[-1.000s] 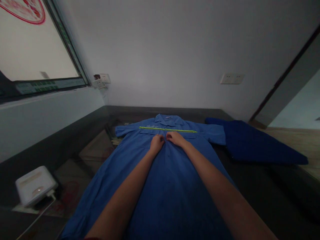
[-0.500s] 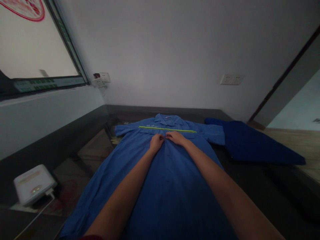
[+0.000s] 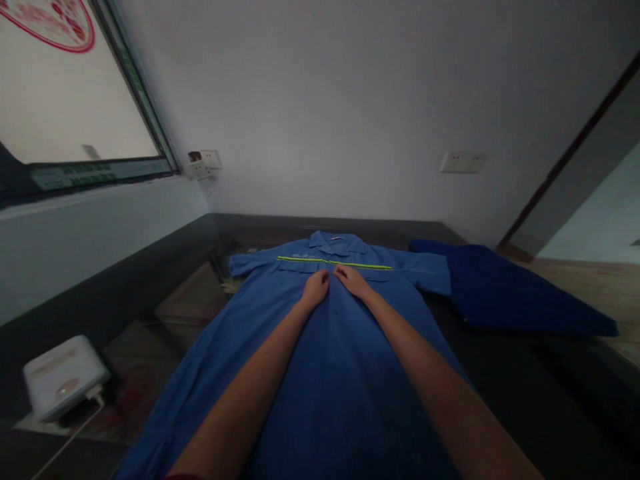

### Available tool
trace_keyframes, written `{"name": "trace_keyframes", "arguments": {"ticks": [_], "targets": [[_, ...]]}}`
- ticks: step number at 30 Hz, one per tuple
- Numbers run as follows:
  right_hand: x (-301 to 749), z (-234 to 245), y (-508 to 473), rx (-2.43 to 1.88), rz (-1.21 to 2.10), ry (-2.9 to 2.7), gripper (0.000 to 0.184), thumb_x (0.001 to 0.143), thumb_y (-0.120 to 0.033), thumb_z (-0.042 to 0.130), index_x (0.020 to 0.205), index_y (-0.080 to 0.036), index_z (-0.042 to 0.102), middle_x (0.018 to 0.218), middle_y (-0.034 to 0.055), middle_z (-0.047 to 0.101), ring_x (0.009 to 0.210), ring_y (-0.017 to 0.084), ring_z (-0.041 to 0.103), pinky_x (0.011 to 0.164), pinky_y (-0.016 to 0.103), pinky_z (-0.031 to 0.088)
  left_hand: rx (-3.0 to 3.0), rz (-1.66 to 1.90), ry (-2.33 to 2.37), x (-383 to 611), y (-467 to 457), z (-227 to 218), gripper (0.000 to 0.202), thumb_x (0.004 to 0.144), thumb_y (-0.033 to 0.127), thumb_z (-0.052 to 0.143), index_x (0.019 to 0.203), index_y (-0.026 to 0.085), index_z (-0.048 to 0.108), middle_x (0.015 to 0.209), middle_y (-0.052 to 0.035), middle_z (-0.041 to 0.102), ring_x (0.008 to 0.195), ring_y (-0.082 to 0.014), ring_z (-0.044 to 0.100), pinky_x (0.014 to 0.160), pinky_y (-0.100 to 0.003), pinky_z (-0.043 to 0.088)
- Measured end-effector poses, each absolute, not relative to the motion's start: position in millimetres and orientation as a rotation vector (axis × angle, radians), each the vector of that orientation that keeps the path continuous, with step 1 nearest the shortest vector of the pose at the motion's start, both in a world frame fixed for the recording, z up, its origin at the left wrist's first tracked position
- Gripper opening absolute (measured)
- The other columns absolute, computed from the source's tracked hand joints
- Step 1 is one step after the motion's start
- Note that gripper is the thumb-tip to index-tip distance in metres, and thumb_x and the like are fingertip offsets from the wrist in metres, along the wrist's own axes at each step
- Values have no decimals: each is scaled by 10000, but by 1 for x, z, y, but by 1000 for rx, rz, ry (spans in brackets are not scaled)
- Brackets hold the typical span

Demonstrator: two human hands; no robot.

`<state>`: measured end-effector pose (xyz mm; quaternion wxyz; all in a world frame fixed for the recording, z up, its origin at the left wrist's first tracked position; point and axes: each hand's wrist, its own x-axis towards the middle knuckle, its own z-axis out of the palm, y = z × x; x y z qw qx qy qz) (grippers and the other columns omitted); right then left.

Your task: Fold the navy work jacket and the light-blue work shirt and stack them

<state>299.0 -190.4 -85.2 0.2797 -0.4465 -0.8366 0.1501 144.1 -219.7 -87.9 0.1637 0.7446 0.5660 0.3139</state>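
A blue short-sleeved work shirt lies spread out face up, its collar at the far end. A yellow-green stripe crosses its chest. At the front opening, just below the stripe, my left hand is closed on the edge of the shirt. My right hand is beside it, fingers curled together at the other side of the opening. The fingertips of both hands are close together and small; any button between them is too small to make out.
Dark blue folded cloth lies to the right, partly under the shirt's sleeve. A white box-shaped device with a cable sits at the left on the dark table. Wall sockets and a window are beyond.
Both hands stay at the shirt's front opening, with the right fingers slightly shifted. The whole view has moved a little; the shirt lies as before.
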Motion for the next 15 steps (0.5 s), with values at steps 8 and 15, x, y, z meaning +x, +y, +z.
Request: {"name": "trace_keyframes", "arguments": {"ticks": [8,15], "targets": [[295,-87,-203,-1271,361,-2241,171,962,-283,424,910,-188,556,850,39,642,761,167,568,673,238,356,2096,822,1605,146,-219,-87,204,873,84,443,800,152,620,839,-65,679,807,-185,619,731,-252,446],[292,-88,-211,-1348,308,-2183,193,967,-334,425,917,-197,551,836,32,646,759,164,576,636,230,334,2027,748,1644,142,-218,-80,261,892,130,419,768,156,646,815,-62,695,819,-186,631,729,-254,455]]}}
